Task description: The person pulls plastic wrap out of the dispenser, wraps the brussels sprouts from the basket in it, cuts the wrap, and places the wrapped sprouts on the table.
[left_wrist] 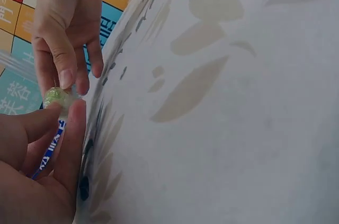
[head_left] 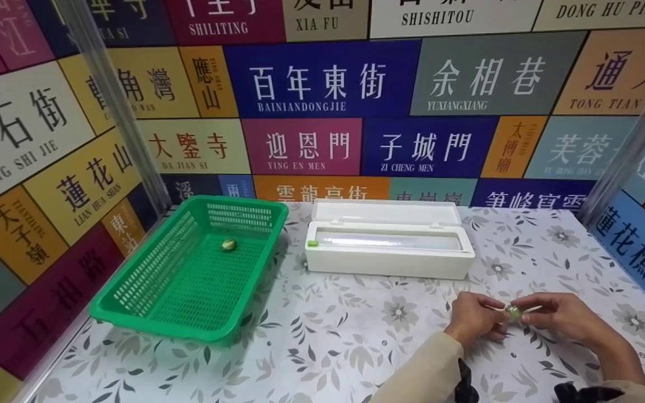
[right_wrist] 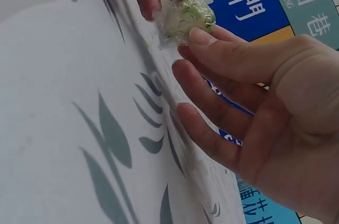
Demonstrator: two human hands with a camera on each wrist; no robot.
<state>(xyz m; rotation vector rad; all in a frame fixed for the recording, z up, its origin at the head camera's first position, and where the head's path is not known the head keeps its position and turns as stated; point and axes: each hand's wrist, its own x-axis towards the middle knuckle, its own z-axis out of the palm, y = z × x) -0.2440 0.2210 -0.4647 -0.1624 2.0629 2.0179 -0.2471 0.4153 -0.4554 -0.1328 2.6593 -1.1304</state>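
Between my two hands is a small round pale-green vegetable piece (right_wrist: 192, 16) wrapped in crinkled clear film. My right hand (head_left: 569, 318) pinches its near side with thumb and forefinger, the other fingers loosely bent beneath in the right wrist view. My left hand (head_left: 475, 318) pinches the opposite side with its fingertips, and in the left wrist view both thumbs press on the film. A white cling film dispenser (head_left: 387, 264) stands behind the hands with its lid raised, showing the film roll (head_left: 389, 242) inside. A green slider (head_left: 313, 243) sits at its left end.
A green plastic basket (head_left: 224, 331) stands on the left, with one small round greenish-yellow piece (head_left: 228, 244) in it. Under everything lies a floral white tablecloth (head_left: 345, 330). Sign-patterned walls and clear corner posts (head_left: 630, 140) bound the table at the back and sides.
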